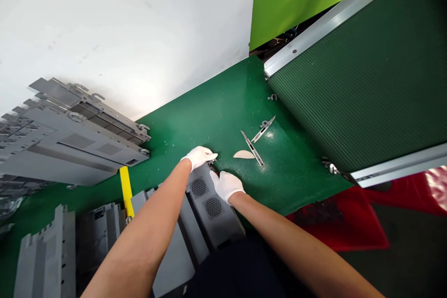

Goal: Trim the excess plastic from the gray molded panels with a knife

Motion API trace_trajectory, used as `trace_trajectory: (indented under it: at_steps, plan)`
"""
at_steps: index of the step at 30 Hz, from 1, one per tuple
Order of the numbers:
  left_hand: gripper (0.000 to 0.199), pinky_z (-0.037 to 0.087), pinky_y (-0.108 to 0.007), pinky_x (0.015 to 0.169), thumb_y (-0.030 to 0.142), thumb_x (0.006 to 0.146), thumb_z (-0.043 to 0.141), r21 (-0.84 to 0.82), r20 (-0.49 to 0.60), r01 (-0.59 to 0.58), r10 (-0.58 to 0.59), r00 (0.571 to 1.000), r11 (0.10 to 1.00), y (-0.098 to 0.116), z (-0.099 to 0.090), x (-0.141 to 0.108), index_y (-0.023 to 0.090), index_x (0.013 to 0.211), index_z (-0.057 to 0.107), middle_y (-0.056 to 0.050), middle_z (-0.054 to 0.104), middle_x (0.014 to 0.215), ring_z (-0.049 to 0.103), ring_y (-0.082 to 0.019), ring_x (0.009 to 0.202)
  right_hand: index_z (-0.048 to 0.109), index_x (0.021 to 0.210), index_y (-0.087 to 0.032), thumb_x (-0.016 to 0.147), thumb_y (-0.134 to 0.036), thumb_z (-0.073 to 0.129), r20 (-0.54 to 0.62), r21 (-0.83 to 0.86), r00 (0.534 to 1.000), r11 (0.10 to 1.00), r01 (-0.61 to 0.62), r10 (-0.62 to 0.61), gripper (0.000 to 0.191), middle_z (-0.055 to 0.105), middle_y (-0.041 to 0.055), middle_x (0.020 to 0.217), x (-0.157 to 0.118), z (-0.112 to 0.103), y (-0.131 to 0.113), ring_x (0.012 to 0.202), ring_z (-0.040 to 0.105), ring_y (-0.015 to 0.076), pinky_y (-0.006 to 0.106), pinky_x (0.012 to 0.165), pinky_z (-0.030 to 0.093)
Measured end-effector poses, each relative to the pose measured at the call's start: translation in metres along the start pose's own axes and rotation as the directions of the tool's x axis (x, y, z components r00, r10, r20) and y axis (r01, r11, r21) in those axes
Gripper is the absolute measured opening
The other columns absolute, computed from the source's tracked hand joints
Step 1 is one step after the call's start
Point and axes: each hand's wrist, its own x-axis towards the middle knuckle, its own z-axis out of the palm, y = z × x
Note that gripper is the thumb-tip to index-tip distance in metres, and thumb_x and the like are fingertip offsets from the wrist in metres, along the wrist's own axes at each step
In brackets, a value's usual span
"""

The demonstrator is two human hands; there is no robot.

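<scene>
While my left hand (199,156), in a white glove, is at the far end of the grey panel (208,199) with two round grilles, my right hand (226,185) is at its right edge, also gloved and near the other one. I cannot tell for either hand whether the fingers are closed on something, because the fingertips are not shown clearly. This panel is on the near part of the green table (195,116), directly before my body. Farther to the right lie two cutter knives (252,148), and on the left stand other grey panels (94,137)
</scene>
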Motion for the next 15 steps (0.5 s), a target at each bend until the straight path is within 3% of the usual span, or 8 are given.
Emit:
trace_trajectory:
  at_steps: [10, 15]
  plan:
    - [0.049, 0.039, -0.029, 0.062, 0.067, 0.073, 0.064, -0.002, -0.013, 0.006, -0.006, 1.0, 1.0, 0.001, 0.003, 0.003, 0.02, 0.08, 0.078, -0.003, 0.073, 0.078, 0.056, -0.017, 0.068, 0.07, 0.107, -0.008, 0.099, -0.059, 0.017, 0.008, 0.002, 0.999, 0.999, 0.042, -0.042, 0.074, 0.072, 0.0246, 0.101, 0.011, -0.002, -0.002, 0.1, 0.068, 0.0357, 0.047, 0.089, 0.049]
    - [0.045, 0.043, -0.029, 0.066, 0.062, 0.076, 0.063, -0.131, -0.123, 0.03, -0.046, 0.991, 0.991, 0.005, -0.004, -0.006, 0.019, 0.081, 0.076, -0.003, 0.073, 0.08, 0.059, -0.018, 0.072, 0.072, 0.099, -0.008, 0.098, -0.063, 0.022, -0.005, 0.015, 0.997, 0.996, 0.083, -0.083, 0.074, 0.072, 0.0252, 0.098, 0.01, -0.009, 0.006, 0.101, 0.068, 0.036, 0.046, 0.092, 0.047]
